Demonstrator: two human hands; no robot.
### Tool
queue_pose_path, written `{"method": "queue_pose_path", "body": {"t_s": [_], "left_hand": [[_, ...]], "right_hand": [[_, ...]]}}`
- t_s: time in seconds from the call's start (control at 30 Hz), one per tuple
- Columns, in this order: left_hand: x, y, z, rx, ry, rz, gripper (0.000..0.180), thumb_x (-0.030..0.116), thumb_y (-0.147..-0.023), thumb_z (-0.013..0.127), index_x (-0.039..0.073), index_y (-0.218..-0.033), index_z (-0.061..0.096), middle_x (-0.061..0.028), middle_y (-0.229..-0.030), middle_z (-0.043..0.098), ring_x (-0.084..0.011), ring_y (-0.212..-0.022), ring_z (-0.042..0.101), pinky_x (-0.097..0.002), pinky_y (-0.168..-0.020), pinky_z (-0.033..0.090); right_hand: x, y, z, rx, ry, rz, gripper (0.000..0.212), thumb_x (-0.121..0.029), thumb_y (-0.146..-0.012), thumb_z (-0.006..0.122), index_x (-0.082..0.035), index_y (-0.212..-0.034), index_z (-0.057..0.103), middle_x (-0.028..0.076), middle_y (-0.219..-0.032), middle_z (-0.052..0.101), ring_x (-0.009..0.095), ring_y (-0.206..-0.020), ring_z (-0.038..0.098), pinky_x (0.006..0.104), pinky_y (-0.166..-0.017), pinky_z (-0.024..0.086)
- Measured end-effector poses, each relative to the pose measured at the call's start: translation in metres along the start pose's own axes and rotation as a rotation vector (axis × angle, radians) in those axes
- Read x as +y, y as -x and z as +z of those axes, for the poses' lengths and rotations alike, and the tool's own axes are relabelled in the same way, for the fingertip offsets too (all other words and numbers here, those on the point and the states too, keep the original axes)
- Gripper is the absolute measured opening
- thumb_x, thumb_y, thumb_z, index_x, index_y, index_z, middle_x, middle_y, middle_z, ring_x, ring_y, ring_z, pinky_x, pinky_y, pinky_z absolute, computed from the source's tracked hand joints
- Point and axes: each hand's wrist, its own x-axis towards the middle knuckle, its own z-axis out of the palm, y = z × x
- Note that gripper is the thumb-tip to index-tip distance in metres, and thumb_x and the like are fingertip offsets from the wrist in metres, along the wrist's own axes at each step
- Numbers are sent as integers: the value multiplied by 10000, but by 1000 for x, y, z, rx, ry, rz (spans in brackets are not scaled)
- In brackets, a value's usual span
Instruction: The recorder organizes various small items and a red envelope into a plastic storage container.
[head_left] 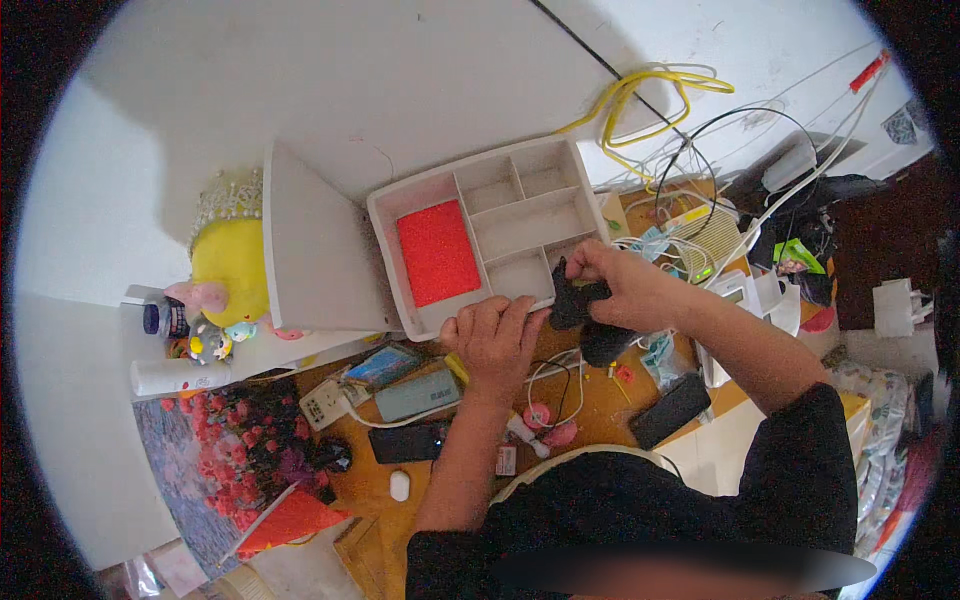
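A whitish divided organizer tray [465, 213] stands tilted against the wall, its compartments facing me. A flat bright red piece [440, 253] lies in its large left compartment; the other compartments hold nothing that I can see. My left hand [490, 345] grips the tray's near rim, fingers bent over the edge. Beside the tray's lower right corner, my right hand [622, 287] pinches a crumpled black cloth [572, 297]. Part of the cloth reaches over the right compartment, and its exact kind cannot be made out. A dark rounded shape [606, 345] hangs below the right hand.
A white panel [325, 240] stands left of the tray, next to a yellow plush toy [230, 260]. Phones [672, 410], a power strip [326, 402], and a white earbud case [400, 486] lie on the wooden desk. Cables [650, 95] and a router [712, 245] crowd the right.
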Motion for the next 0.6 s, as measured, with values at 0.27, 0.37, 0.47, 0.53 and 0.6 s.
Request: {"method": "queue_pose_path", "body": {"t_s": [0.27,0.37,0.47,0.53,0.6], "left_hand": [[2,-6,-3,13,-33,2,272,337,-650,796,219,-869,687,48,-865,561,-177,-804,517,-379,-745,293],[3,-4,1,18,-31,1,272,333,-652,795,217,-871,683,47,-861,559,-175,-808,518,-378,-749,295],[1,-4,-7,-37,-3,-23,285,304,-646,802,197,-884,688,12,-877,587,-205,-851,537,-404,-797,308],[-1,-1,-4,-23,-17,-15,287,319,-647,797,206,-883,678,25,-882,571,-191,-851,527,-394,-782,298],[0,-1,-2,-9,-18,-2,290,333,-649,792,214,-883,669,39,-886,555,-178,-852,517,-384,-767,288]], "right_hand": [[-37,6,-19,-44,632,57,378,-32,-735,621,-57,-1075,457,219,-874,630,406,-853,627,472,-730,495],[-40,15,-27,-51,738,80,350,-44,-750,623,-60,-1067,476,207,-872,638,397,-853,632,472,-726,496],[-33,38,-40,121,576,-54,317,-55,-759,635,-48,-1047,501,205,-883,639,394,-874,628,467,-735,492],[-27,58,-47,277,425,-141,302,-61,-763,646,-38,-1034,515,205,-890,640,394,-884,625,464,-742,489],[-24,75,-51,456,586,104,296,-60,-769,662,-22,-1027,523,205,-880,632,387,-884,626,442,-751,485]]}}
